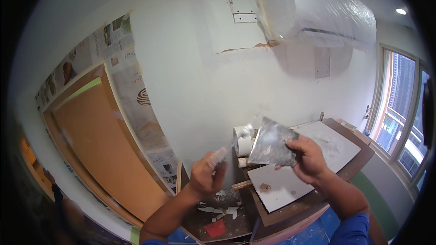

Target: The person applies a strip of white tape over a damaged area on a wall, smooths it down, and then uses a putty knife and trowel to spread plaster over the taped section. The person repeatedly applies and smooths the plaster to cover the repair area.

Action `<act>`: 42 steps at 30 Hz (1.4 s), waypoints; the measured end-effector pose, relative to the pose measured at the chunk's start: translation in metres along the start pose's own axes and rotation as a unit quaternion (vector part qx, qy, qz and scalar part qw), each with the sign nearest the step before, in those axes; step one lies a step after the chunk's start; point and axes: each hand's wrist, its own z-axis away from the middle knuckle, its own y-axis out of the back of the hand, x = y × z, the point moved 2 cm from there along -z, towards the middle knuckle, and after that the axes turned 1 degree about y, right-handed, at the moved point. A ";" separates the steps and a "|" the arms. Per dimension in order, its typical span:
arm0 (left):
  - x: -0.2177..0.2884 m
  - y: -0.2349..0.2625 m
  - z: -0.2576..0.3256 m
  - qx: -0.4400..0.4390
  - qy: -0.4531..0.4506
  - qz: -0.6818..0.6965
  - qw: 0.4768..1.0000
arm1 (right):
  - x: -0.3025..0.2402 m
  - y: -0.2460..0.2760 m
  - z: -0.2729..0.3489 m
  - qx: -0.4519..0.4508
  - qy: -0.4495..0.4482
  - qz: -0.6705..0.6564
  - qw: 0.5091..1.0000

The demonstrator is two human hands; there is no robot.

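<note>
My left hand [208, 176] is closed round the pale handle of a narrow putty knife [235, 144], which points up and right. Motion blurs the blade, and its tip is close to a flat metal plate. That plate [272, 144], squarish and smeared with grey and white, is gripped at its right edge by my right hand [308, 158], thumb on top. Both hands are raised in front of the wall, with the right one above a white board [290, 190]. Behind the two tools, a white roll [242, 141] is partly hidden.
A brown tabletop [359, 154] bears the white boards. White scraps [229, 211] and a red piece [215, 228] lie on a lower dark surface. An orange door [109, 145] stands left, edged with newspaper [131, 81]. A plastic-wrapped unit [327, 9] hangs above; a window [399, 104] is right.
</note>
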 end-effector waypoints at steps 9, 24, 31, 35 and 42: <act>0.008 -0.007 0.005 -0.098 -0.087 -0.169 0.977 | -0.012 0.012 0.032 -0.096 0.050 -0.177 0.978; 0.087 -0.001 0.011 -0.109 0.391 0.554 0.727 | -0.030 0.030 0.018 -0.148 0.335 0.607 0.705; 0.062 -0.010 0.000 0.004 0.158 0.016 0.987 | -0.015 0.029 0.030 -0.042 0.014 -0.014 0.999; 0.067 -0.027 0.007 0.023 -0.033 -0.125 0.991 | 0.006 0.003 0.038 -0.027 -0.057 -0.135 0.989; 0.022 0.002 0.036 -0.064 0.005 -0.127 0.990 | -0.029 -0.006 0.039 -0.063 0.104 -0.048 0.991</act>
